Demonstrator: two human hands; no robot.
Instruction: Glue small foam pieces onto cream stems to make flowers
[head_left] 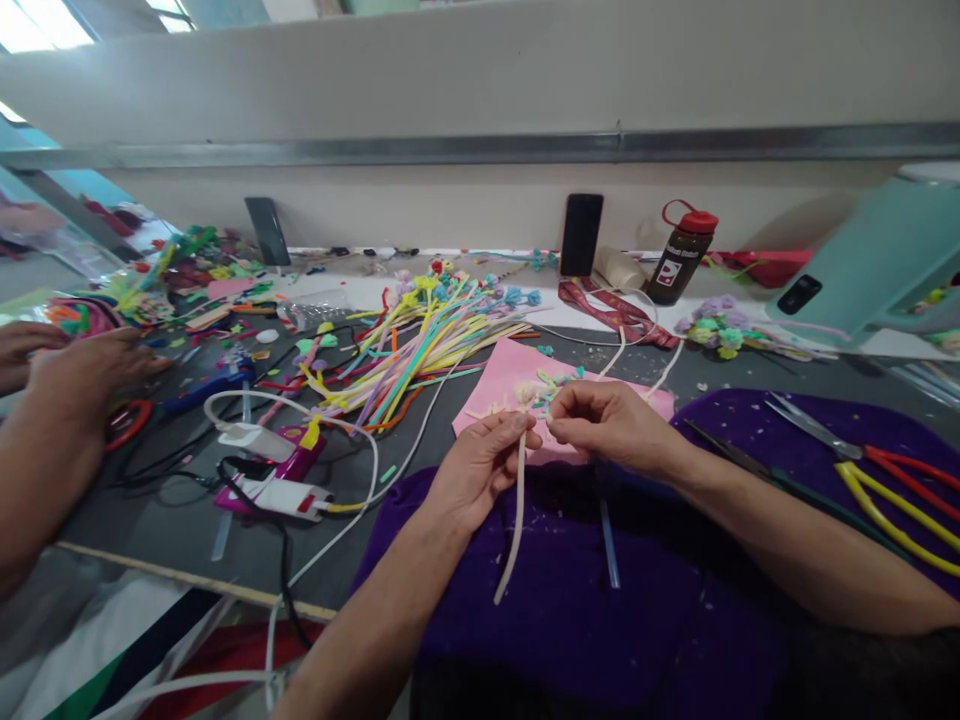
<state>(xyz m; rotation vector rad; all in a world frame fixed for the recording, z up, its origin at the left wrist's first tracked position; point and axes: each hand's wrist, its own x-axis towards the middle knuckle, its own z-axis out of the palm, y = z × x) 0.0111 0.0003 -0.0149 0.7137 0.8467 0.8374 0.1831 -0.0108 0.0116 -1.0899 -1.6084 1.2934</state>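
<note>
My left hand (pixel 484 458) pinches a cream fuzzy stem, a pipe cleaner (pixel 518 510), whose lower end hangs down and curves left. Cream fuzzy tips (pixel 525 395) show just above those fingers. Close on the right, my right hand (pixel 600 420) has its thumb and forefinger pressed together; a tiny pale bit may be between them, too small to name. Beneath both hands lies a pink sheet (pixel 491 375) with small cream and teal fuzzy pieces on it. Two more cream stems (pixel 664 368) rise behind my right hand.
A bundle of coloured pipe cleaners (pixel 420 350) lies left of centre. Glue guns (pixel 292 455) and cords are nearer me. Scissors (pixel 832 435) rest on purple cloth (pixel 675 600) at right. A bottle (pixel 682 255) and phone (pixel 581 235) stand behind. Another person's hand (pixel 97 370) is far left.
</note>
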